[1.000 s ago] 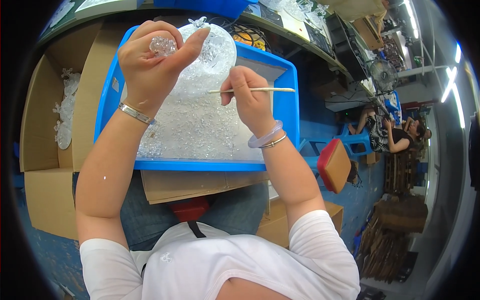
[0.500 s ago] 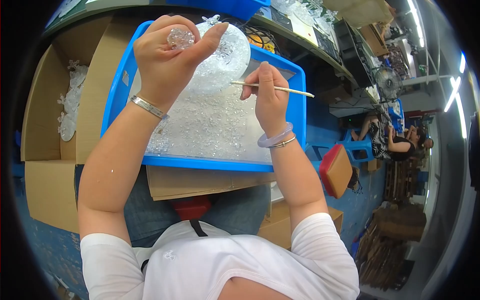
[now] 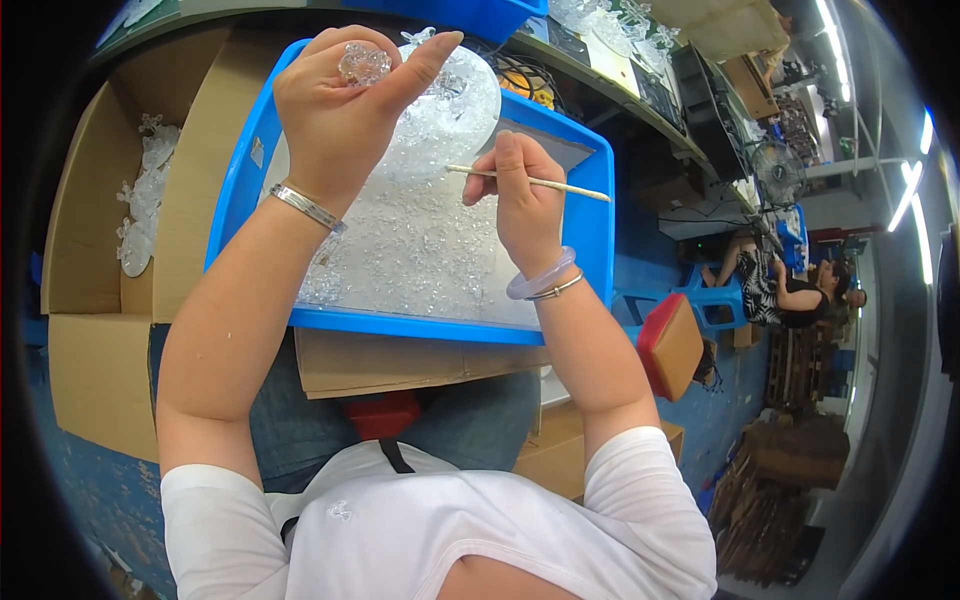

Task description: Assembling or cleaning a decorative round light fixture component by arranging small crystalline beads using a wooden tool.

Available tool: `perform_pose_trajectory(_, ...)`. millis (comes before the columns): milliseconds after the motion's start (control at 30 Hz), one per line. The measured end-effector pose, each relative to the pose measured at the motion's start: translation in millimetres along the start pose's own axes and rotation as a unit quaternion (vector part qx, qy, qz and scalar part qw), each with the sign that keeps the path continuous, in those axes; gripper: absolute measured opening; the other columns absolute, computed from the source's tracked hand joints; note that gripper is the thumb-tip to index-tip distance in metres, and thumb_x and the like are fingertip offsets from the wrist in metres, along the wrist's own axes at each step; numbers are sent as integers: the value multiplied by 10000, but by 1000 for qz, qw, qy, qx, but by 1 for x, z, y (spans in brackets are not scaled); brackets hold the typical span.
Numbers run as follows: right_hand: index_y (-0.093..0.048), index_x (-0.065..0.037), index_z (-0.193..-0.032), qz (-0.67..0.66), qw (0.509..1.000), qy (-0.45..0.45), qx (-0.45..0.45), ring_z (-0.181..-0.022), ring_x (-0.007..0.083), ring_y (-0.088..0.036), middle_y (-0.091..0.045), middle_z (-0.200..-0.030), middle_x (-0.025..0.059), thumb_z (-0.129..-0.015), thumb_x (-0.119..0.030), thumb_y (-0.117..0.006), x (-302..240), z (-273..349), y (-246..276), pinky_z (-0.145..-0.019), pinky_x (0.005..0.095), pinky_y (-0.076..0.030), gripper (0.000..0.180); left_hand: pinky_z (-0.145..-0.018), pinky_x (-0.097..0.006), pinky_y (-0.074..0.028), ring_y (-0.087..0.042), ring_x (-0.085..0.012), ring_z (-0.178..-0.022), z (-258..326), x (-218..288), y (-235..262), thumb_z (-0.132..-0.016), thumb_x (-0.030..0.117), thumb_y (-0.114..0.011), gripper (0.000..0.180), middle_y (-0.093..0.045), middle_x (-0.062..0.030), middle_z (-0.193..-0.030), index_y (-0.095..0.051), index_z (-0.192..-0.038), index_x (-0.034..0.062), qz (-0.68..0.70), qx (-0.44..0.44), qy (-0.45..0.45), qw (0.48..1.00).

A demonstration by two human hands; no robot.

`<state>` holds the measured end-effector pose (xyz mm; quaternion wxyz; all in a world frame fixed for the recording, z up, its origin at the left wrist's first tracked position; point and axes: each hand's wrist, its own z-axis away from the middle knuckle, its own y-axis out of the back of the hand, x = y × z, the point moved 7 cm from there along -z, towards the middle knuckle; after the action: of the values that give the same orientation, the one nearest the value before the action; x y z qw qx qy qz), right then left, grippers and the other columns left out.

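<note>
My left hand [image 3: 335, 115] is raised over the far left part of a blue tray [image 3: 420, 330], closed around a faceted clear ornament [image 3: 364, 63] that shows between the fingers. Beyond that hand is a round, whitish translucent disc [image 3: 470, 105] with clear decoration on it; whether the hand touches it I cannot tell. My right hand [image 3: 525, 190] pinches a thin pale stick [image 3: 575, 188] between thumb and fingers. The stick's tip points left, just short of the disc's lower edge. Many small clear beads or chips [image 3: 410, 250] lie scattered over the tray's bottom.
At the left stands an open cardboard box [image 3: 95, 250] with clear ornaments [image 3: 145, 205] inside. A green workbench [image 3: 600, 85] with more clear pieces runs behind the tray. On the right are a red and tan stool [image 3: 670, 345], a fan [image 3: 777, 172] and a seated person [image 3: 800, 290].
My right hand has shifted left with the stick, whose tip now sits farther left. The left hand and its clear ornament have moved only slightly.
</note>
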<state>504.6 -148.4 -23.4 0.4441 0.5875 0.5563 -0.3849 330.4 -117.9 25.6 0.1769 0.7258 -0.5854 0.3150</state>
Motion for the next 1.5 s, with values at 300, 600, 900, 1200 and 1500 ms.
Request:
perform_pose_trajectory(300,-486,-9,-672,36,998,41,-16,-486,103,-500,-511,-565,62,-886,-264,-379,-4,4,-4,-460,202,-413,350,-422,-188,-324,-455,-62,-490,2,-18,1,-679,237,-695,292,-544,-11,-563,-562,-562,5,51,41,159,985)
perform_pose_trajectory(600,-475,-1,-712,-13,996,57,68,-506,114,-492,-498,-584,73,-893,-287,-346,-6,-4,18,-480,216,-435,362,-494,-190,-387,-531,-94,-577,3,-14,-3,-663,291,-697,291,-587,-43,-685,-618,-652,11,68,29,109,991)
perform_pose_trajectory(900,-474,0,-715,-7,997,38,64,-506,108,-490,-498,-578,70,-892,-267,-351,-2,-5,16,-480,218,-439,343,-502,-184,-401,-545,-105,-595,3,-11,-6,-665,318,-691,318,-574,-46,-675,-608,-647,12,55,15,96,994)
perform_pose_trajectory(1200,-475,-7,-694,42,998,37,9,-499,103,-502,-505,-570,59,-889,-237,-367,3,-4,2,-474,207,-434,320,-514,-177,-406,-540,-101,-588,8,-16,-6,-661,320,-695,318,-565,-47,-686,-604,-644,16,83,24,166,982)
perform_pose_trajectory(1500,-483,-13,-691,42,998,35,36,-480,101,-499,-510,-559,60,-889,-240,-368,2,-6,11,-462,201,-428,323,-495,-181,-393,-530,-100,-590,9,-19,-8,-659,321,-695,318,-554,-42,-678,-604,-635,17,40,3,155,987)
